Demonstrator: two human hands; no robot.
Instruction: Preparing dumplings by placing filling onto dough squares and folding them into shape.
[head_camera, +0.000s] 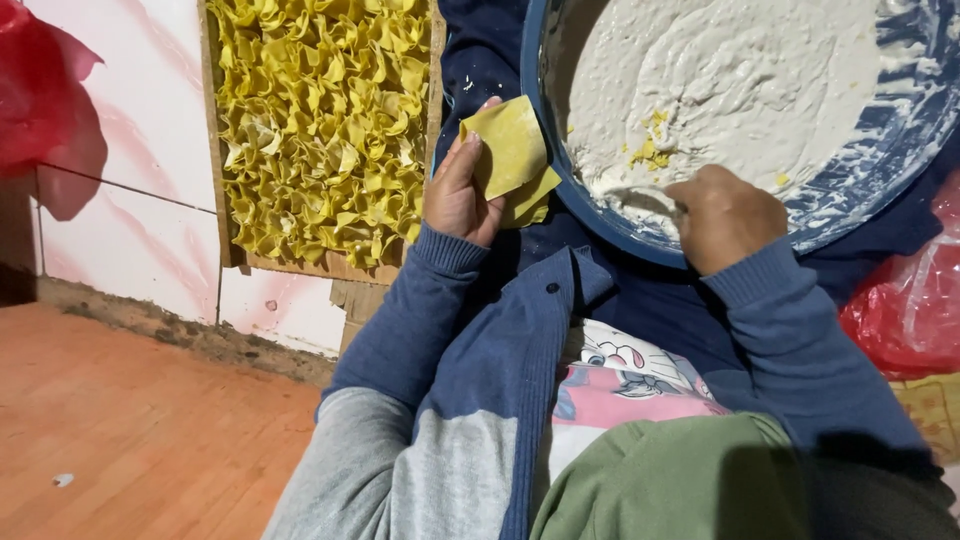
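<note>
Orange floor boards (130, 430) fill the lower left of the frame, and a pale wall (120, 190) with pink streaks stands above them, with a bit of red plastic (40, 90) in the upper left corner. Next to the wall, near the top middle, sits a wooden tray (432, 110) packed tight with folded yellow dumplings (320, 120). Just right of the tray is the left hand (455, 190), turned palm up, with its thumb and fingers pinching a small stack of flat yellow wrappers (512, 150). The wrappers stick out past the fingers and touch the rim of the big blue bowl (880, 160) at the upper right. The bowl is full of white paste (740, 80), with a few yellow crumbs in it. The right hand (722, 215) is closed like a fist at the near edge of the bowl, and it looks like it grips a thin stick or spoon in the paste, but that part is too blurry to tell for sure. More red plastic (910, 300) lies at the right edge. The wrappers look thin and soft, so they could slip from the pinch and drop on the blue clothes or the floor. The top one could flop into the paste and get messy. If the right hand scoops too much, paste may drip over the rim. The bowl seems to rest on the lap, so a hard push could tip it.
</note>
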